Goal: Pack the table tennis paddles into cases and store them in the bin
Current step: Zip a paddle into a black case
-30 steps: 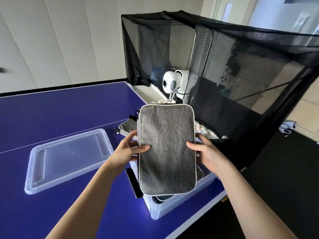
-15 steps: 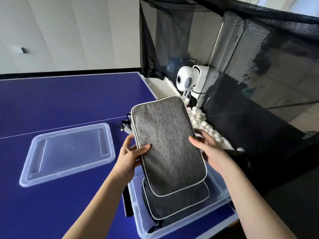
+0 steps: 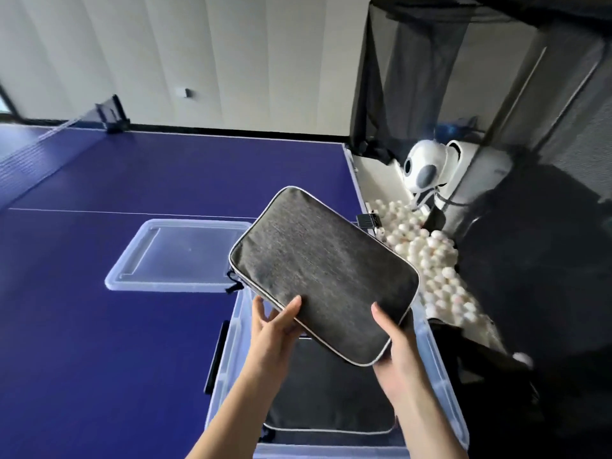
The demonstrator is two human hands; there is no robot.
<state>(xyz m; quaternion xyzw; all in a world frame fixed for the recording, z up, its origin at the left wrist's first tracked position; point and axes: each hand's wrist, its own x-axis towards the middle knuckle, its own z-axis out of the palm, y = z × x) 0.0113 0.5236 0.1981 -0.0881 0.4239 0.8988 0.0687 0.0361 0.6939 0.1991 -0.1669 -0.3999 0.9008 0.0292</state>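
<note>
A: Where's the grey case (image 3: 323,274) kept rn?

B: Held tilted above the clear bin (image 3: 440,385), near end gripped w/ both hands. Left hand (image 3: 273,327): thumb laid on top, fingers curled under. Right hand (image 3: 392,339): thumb on top, rest tucked beneath.

A: Anything in the bin?

B: A second case (image 3: 331,405) is seen lying flat inside. Bin lid (image 3: 178,255) is laid on the blue table (image 3: 99,326), just left. White balls (image 3: 430,260) are piled to the right, by the ball machine (image 3: 427,168).
</note>
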